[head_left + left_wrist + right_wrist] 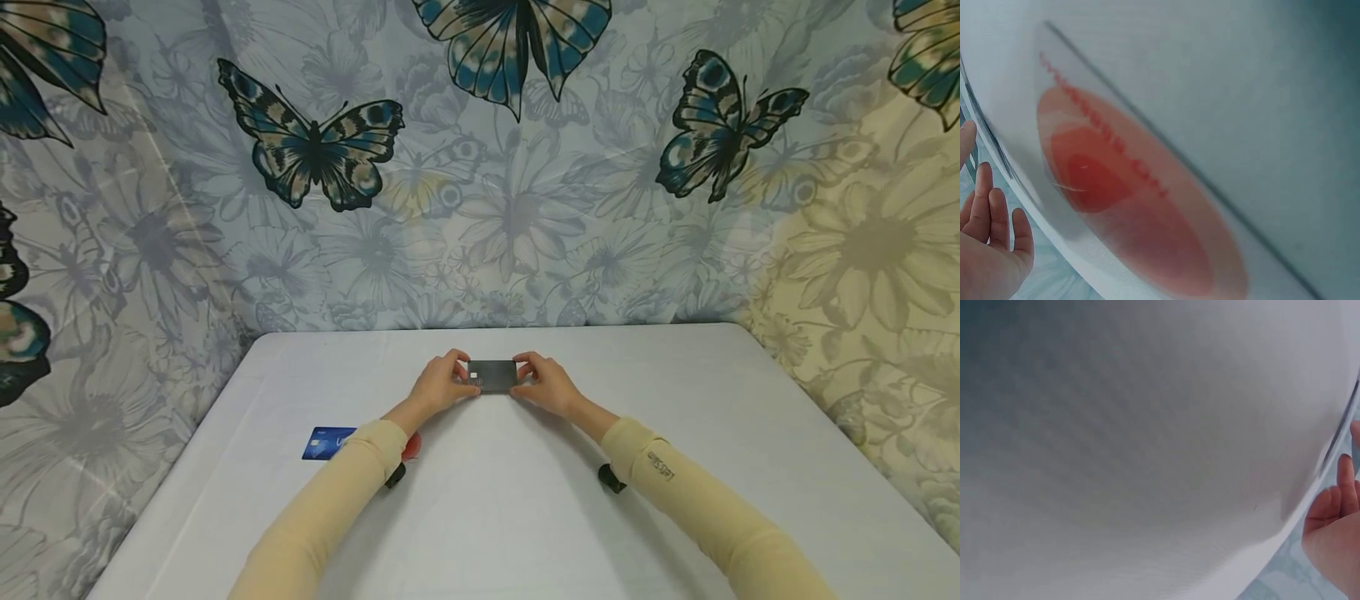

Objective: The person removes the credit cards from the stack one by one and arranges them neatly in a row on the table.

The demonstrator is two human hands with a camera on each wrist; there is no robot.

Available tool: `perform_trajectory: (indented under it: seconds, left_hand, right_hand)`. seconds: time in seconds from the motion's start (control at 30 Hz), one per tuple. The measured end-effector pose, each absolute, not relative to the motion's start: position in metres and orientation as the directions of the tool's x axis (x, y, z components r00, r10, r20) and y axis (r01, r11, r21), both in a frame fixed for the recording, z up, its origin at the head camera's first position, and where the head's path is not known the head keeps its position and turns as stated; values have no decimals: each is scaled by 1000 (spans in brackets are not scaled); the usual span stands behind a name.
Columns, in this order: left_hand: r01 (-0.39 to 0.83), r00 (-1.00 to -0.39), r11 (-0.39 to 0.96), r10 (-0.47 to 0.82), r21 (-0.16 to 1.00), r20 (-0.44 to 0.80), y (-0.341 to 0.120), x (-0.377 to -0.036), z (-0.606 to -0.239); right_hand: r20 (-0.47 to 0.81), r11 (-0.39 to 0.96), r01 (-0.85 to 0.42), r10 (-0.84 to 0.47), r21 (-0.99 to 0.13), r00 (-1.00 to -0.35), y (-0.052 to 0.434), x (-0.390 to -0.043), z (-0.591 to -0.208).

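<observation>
A dark grey card (492, 375) is held just above the white table (525, 517) near its middle. My left hand (442, 385) pinches the card's left end and my right hand (545, 383) pinches its right end. A blue card (327, 442) lies flat on the table by my left forearm. A red-marked card (412, 447) peeks out from under that forearm; the left wrist view shows the same red-marked card (1135, 194) blurred and close, with my left hand's fingers (991, 219) at the lower left. The right wrist view shows only tablecloth and my right hand's fingers (1335, 506).
A butterfly-and-flower patterned cloth (480, 167) hangs behind and around the table. The table's back edge (495, 329) lies just beyond the hands. Black wrist camera mounts (611, 479) sit under both sleeves.
</observation>
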State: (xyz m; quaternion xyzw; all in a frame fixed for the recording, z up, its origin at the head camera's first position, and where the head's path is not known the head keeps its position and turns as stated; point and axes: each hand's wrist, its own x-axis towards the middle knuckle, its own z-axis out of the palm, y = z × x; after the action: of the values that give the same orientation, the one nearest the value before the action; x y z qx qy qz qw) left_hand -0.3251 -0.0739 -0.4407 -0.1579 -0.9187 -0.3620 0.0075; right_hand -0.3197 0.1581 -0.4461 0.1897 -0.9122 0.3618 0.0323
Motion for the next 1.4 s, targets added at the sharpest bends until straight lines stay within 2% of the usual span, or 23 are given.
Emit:
perform_trajectory:
  seconds: [0.7,1.4]
  left_hand:
    - [351,-928,678,343,646,145,-84,-301,-444]
    - [321,-929,684,360,655,79,-91,-275,-442]
  right_hand:
    - [140,659,-341,-340,-670,-930,158,-294,-447]
    - [125,630,-334,-353,-701,-927,154,-268,-449]
